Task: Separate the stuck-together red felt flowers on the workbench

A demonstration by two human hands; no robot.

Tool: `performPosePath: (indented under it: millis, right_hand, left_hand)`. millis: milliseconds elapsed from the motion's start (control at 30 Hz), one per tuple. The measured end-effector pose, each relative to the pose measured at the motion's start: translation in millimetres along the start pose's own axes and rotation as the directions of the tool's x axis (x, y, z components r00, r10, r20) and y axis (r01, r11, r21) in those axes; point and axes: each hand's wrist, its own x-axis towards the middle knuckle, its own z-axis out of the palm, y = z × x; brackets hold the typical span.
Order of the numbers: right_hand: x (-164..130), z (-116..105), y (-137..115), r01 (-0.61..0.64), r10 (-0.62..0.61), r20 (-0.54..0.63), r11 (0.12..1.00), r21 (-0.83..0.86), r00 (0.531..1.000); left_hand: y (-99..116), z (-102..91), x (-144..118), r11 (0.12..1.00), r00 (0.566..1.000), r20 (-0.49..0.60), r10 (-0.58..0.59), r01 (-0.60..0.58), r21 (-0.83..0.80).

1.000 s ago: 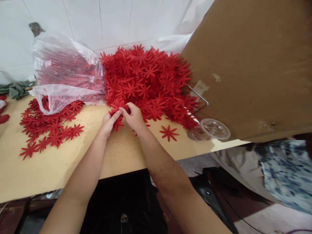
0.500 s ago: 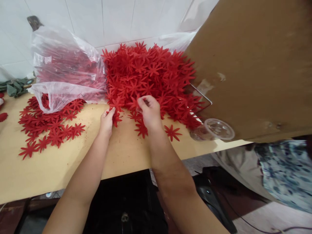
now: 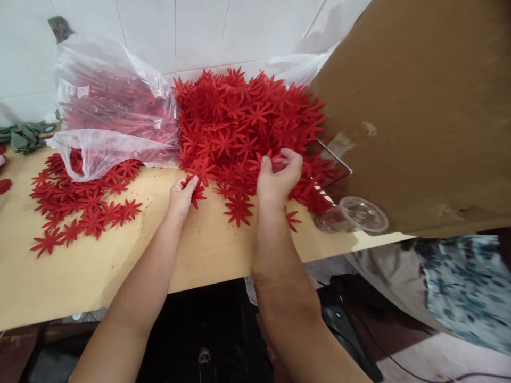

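Note:
A tall heap of red flower-shaped cutouts (image 3: 239, 117) rises at the centre against the wall. My left hand (image 3: 182, 198) is at its front left corner, thumb and fingers closed on red flower cutouts (image 3: 200, 173) that stick out past the fingertips. My right hand (image 3: 279, 178) reaches to the front right of the heap, with thumb and curved fingers apart. Red petals show just behind its fingertips, and nothing appears gripped there. One loose red flower (image 3: 238, 210) lies on the table between the hands; another flower (image 3: 293, 218) is partly behind my right wrist.
A clear plastic bag (image 3: 115, 106) full of red pieces leans at the back left, with a spread of red flowers (image 3: 91, 213) before it. A clear plastic cup (image 3: 361, 214) lies by a big cardboard sheet (image 3: 419, 117) on the right. Green fabric (image 3: 26, 137) sits far left.
My right hand has moved right along the heap, and its thumb and fingers have spread apart. My left hand keeps its place at the heap's front left.

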Motion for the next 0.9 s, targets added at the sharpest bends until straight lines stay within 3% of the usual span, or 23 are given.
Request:
performPosePath:
  millis: [133, 167, 233, 333, 400, 533, 667, 800, 900]
  right_hand:
    - [-4, -2, -10, 0.149, -0.151, 0.0, 0.979, -0.135, 0.989]
    - [-9, -1, -16, 0.171, -0.166, 0.053, 0.98, -0.101, 0.985]
    - [-23, 5, -29, 0.122, -0.139, 0.269, 0.989, 0.078, 0.953]
    - [-42, 18, -41, -0.105, -0.106, 0.628, 0.951, 0.289, 0.771]
    - [-49, 25, -41, -0.219, -0.069, 0.701, 0.924, 0.314, 0.71]
    - [-44, 28, -35, -0.332, 0.071, 0.633, 0.893, 0.303, 0.771]
    - [-40, 23, -38, -0.265, 0.053, 0.572, 0.919, 0.293, 0.818]
    - [-44, 21, -44, -0.268, 0.072, 0.576, 0.927, 0.262, 0.814]
    - [-47, 24, -43, -0.316, 0.036, 0.621, 0.883, 0.347, 0.783]
  left_hand:
    - [2, 2.1, -2, 0.999, 1.0, 0.008, -0.01, 0.01, 0.036]
    - [2, 2.7, -2, 0.999, 1.0, 0.014, -0.007, 0.007, 0.051]
    - [2, 3.4, -3, 0.996, 0.999, 0.034, -0.009, 0.006, 0.085]
    - [2, 3.5, -2, 0.992, 0.998, 0.056, -0.011, 0.003, 0.128]
    - [2, 3.2, -2, 0.988, 0.999, 0.053, 0.012, -0.02, 0.156]
    - [3, 3.7, -2, 0.976, 0.998, 0.035, 0.053, -0.06, 0.211]
    - [5, 6.0, -4, 0.989, 0.998, 0.063, -0.002, -0.008, 0.149]
    - [8, 8.5, -8, 0.993, 0.99, 0.124, -0.069, 0.055, 0.108]
    - [9, 10.0, -11, 0.99, 0.979, 0.175, -0.108, 0.089, 0.113]
